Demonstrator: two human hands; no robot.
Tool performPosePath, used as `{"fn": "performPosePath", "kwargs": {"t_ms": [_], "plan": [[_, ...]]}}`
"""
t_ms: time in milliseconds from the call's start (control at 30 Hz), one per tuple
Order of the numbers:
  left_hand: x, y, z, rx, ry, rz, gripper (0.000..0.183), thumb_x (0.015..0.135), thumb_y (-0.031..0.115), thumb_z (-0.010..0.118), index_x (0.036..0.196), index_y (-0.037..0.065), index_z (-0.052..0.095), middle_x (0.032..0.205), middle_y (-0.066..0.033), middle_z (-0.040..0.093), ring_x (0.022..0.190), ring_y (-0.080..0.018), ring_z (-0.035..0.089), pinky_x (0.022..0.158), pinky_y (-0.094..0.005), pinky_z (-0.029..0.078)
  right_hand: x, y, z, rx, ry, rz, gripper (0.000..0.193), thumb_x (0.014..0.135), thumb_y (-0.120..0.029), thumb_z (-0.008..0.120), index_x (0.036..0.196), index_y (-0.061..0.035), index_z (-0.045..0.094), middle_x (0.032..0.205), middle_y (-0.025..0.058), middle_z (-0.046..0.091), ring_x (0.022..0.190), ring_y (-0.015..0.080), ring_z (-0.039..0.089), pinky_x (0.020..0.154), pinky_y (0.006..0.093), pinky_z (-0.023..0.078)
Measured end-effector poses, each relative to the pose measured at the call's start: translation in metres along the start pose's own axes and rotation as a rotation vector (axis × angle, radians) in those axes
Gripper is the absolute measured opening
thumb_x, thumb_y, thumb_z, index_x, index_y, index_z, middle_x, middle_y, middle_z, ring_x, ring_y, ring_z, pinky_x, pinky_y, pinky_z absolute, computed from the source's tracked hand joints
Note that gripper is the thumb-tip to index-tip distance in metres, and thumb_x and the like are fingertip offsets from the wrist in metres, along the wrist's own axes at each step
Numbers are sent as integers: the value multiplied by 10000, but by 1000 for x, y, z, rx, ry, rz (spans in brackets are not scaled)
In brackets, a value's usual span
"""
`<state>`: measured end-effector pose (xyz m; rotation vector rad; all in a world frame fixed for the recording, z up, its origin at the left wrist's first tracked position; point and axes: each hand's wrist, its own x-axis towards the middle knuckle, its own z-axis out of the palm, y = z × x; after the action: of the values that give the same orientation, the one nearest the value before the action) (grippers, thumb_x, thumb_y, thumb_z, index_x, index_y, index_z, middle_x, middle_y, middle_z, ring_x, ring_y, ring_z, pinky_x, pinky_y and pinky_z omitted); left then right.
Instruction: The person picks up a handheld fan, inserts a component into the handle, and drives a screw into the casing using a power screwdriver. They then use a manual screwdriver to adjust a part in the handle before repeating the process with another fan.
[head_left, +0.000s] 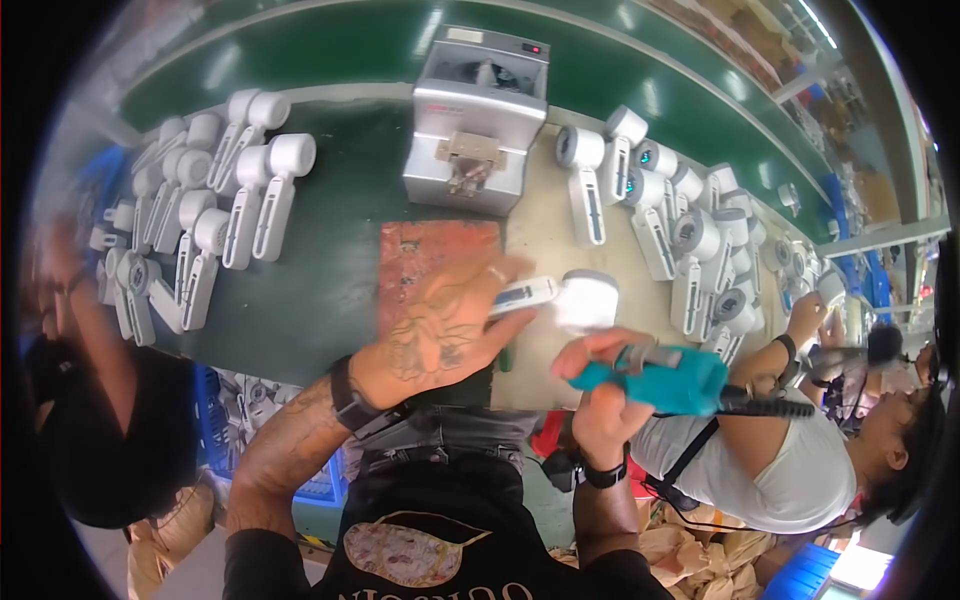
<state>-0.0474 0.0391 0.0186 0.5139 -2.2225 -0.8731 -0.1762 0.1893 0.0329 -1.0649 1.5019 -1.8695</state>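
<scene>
1. Nearest to my view is the wearer's black shirt [430, 540]. A blue crate [208, 400] holding small pale parts sits below the table edge, on the left.
2. Right hand [603, 395]: fingers wrapped around a teal power tool [672, 382], grip firm. The tool lies roughly level, its narrow end to the left, with a black cord [768, 408] leaving its right end. I cannot tell whether these fingertips touch the item above them.
3. Left hand [435, 325]: blurred, grip narrow, thumb and fingers on either side of the handle of a white handheld device [588, 300]. I find that device in front of me, above the beige board [545, 245], its round head to the right.
4. A co-worker in a white shirt [755, 470] is at the right; another in black clothing [115, 430] is at the left.
5. Beyond the left hand, a worn red mat [440, 240] lies on the green tabletop [350, 200].
6. Farther on, I note similar white devices in two groups: a left group [198, 208] on the green tabletop and a denser right group [695, 235].
7. Between these groups, at the back, stands a silver-grey machine [478, 120] with a small red light.
</scene>
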Motion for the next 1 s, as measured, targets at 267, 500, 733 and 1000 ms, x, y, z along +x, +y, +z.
{"fn": "performPosePath", "kwargs": {"t_ms": [267,500,733,1000], "plan": [[-17,-14,-31,-167,-83,-214,246,806,101,795,1034,47,720,1013,-111,673,920,-321,672,807,-406,536,35,-2,21,-83,2,-45,607,987,-531,599,1144,48,502,786,95,567,728,225,604,692,358,495],[-16,-41,-31,-17,-142,-47,274,832,262,774,1045,96,726,1035,-105,633,1102,-351,583,957,-490,445,71,-27,51,107,15,-159,639,990,-610,532,1161,5,520,728,49,497,648,175,478,613,324,388],[-17,-52,-34,117,-126,37,423,841,362,748,1171,109,672,1171,-124,611,1162,-361,543,1041,-524,416,147,-3,112,31,-8,-204,407,1066,-390,516,1088,13,571,711,57,545,643,171,545,608,321,455],[-18,-55,-26,135,-12,47,355,783,271,803,1094,127,711,1067,-54,653,1040,-299,615,972,-427,460,171,31,132,-20,-95,-293,305,1055,-291,557,995,8,581,704,55,574,627,154,576,580,293,456]]}}
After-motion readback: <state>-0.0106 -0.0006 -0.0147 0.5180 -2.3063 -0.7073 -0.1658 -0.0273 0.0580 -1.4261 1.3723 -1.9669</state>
